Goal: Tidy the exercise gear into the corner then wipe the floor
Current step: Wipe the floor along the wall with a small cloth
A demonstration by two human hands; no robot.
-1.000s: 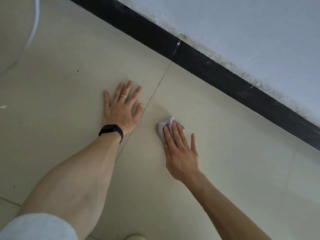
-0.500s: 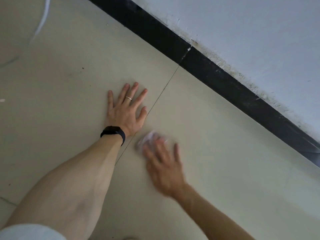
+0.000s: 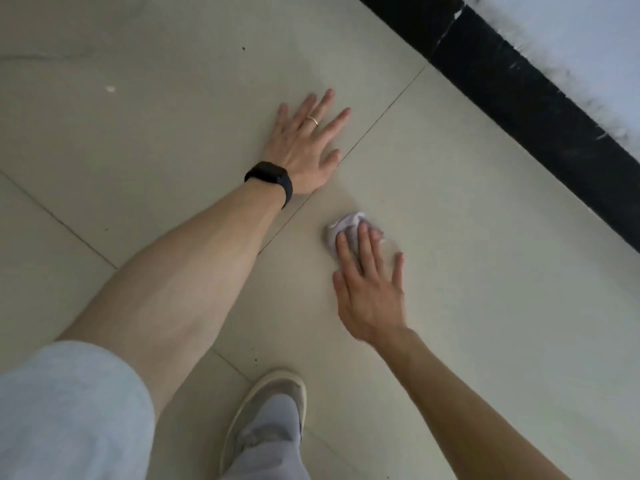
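A small crumpled pale lilac cloth (image 3: 343,225) lies on the beige tiled floor (image 3: 485,271). My right hand (image 3: 370,289) presses flat on it, fingertips covering its near half. My left hand (image 3: 304,147) rests flat on the floor to the left of a tile joint, fingers spread, holding nothing. It wears a ring and a black wristband (image 3: 272,180). No exercise gear is in view.
A black skirting board (image 3: 519,98) runs diagonally along the white wall (image 3: 588,36) at the upper right. My foot in a light slipper (image 3: 266,414) stands at the bottom centre. A white speck (image 3: 110,89) and dark specks lie on the tiles.
My right hand has slid the cloth back and forth across the tile and now sits nearer to me. The view has tilted down, bringing my foot into sight. My left hand has stayed planted.
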